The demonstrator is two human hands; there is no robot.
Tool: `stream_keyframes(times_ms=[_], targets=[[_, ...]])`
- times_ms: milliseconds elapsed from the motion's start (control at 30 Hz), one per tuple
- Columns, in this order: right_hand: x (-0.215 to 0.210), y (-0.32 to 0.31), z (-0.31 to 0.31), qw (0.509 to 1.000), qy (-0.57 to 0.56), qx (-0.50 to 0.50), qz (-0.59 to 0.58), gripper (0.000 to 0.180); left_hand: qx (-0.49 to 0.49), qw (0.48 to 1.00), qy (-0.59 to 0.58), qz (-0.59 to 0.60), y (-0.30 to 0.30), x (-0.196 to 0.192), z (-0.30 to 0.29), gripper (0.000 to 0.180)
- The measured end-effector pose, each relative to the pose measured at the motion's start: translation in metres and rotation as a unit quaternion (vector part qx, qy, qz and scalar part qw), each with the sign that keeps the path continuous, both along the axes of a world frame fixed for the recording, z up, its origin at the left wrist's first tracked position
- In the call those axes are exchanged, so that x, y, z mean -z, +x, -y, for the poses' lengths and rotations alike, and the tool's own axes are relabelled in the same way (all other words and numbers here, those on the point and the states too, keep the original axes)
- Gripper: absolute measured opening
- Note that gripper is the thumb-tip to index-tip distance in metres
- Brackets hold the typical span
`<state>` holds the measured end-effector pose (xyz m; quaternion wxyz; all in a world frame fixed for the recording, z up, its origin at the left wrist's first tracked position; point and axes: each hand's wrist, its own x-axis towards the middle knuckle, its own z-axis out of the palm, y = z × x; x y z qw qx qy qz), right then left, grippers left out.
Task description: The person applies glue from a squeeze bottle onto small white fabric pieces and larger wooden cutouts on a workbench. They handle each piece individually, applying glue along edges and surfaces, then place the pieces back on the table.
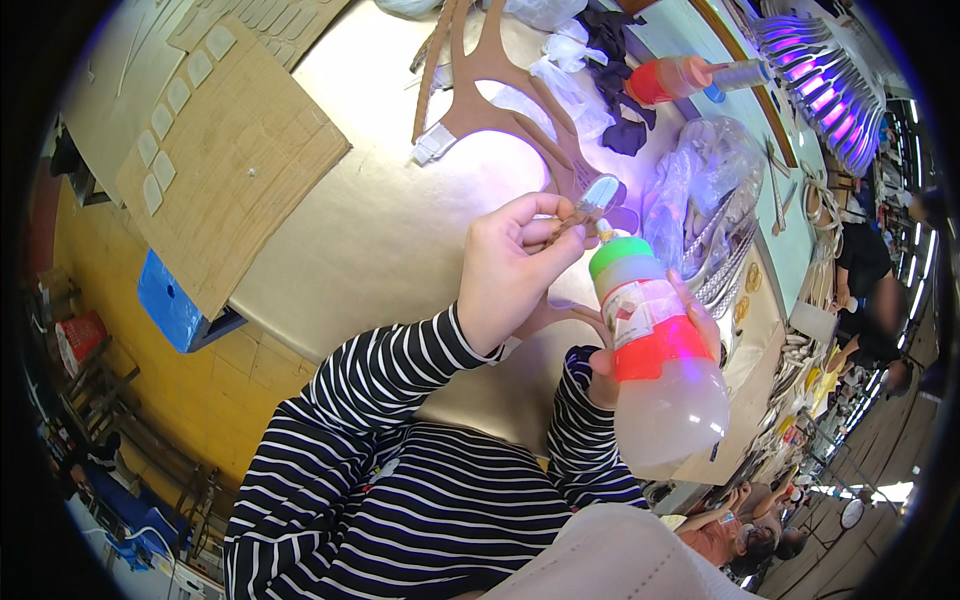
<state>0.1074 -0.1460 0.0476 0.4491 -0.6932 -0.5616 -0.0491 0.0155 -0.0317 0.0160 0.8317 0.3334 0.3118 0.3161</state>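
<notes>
My left hand (508,262) pinches a small tab-like piece with a pale, rounded face (599,192) between thumb and fingers. In my right hand (692,312) is a translucent squeeze bottle (668,405) with a green cap and a red band, tilted so its nozzle points up at the piece. The nozzle tip is close below the piece; whether they touch I cannot tell. Beyond my hands lie brown cut straps (480,95), joined in a branching shape, with a white clip-like block (433,144) at one end. Part of the brown material passes under my hands.
At the left, a brown board (240,165) carries a row of pale rounded pieces (162,122). A blue stool (168,300) stands below it. Far right are an orange-red bottle (668,80), black scraps (622,100), clear plastic bags (705,165) and braided straps (728,262). Other people sit farther off.
</notes>
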Motion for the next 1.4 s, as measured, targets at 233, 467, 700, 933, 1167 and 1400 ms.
stream_keyframes(times_ms=[233, 467, 700, 933, 1167, 1400], targets=[[0.002, 0.002, 0.001, 0.996, 0.052, -0.036, -0.07, 0.096, 0.003, 1.0, -0.005, 0.008, 0.001, 0.001, 0.0, 0.02], [0.001, -0.002, 0.0, 0.995, 0.037, -0.02, -0.09, 0.096, 0.001, 1.0, 0.004, 0.002, 0.0, 0.0, -0.001, 0.02], [0.0, 0.005, 0.002, 0.995, 0.035, -0.016, -0.091, 0.093, 0.013, 1.0, 0.006, 0.003, 0.0, 0.001, 0.001, 0.02], [0.011, 0.01, -0.008, 0.981, 0.124, 0.086, -0.125, 0.1, 0.007, 1.0, -0.009, 0.019, 0.001, 0.003, 0.001, 0.02], [0.012, 0.012, -0.013, 0.99, 0.119, 0.018, -0.073, 0.107, 0.027, 1.0, 0.006, 0.005, -0.001, 0.003, 0.0, 0.02], [0.005, 0.001, -0.018, 0.97, 0.156, 0.103, -0.155, 0.106, -0.009, 0.998, -0.045, 0.053, 0.003, 0.003, 0.004, 0.016]])
